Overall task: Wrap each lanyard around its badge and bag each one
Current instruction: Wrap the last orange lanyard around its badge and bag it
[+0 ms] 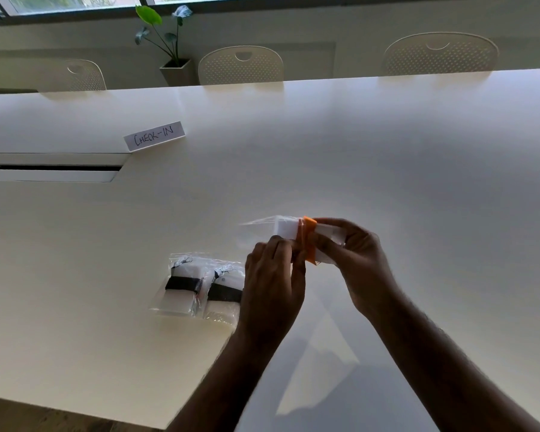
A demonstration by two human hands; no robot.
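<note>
- Left hand (273, 275): raised above the table (387, 151), fingers pinched on the near end of a white badge (287, 229) wound with an orange lanyard (308, 241).
- Right hand (353, 254): closed on the same badge from the other side, thumb and fingers around its right end.
- Clear bag (259, 227): partly over the badge's left end, its loose part trailing left; how far the badge sits inside cannot be told.
- Two bagged badges with black lanyards, first bagged badge (180, 286) and second bagged badge (223, 294), lie side by side, touching, near the table's near edge, left of the hands.
- "CHECK-IN" card (154, 135): stands toward the far left, beside the cable slot (52, 167).
</note>
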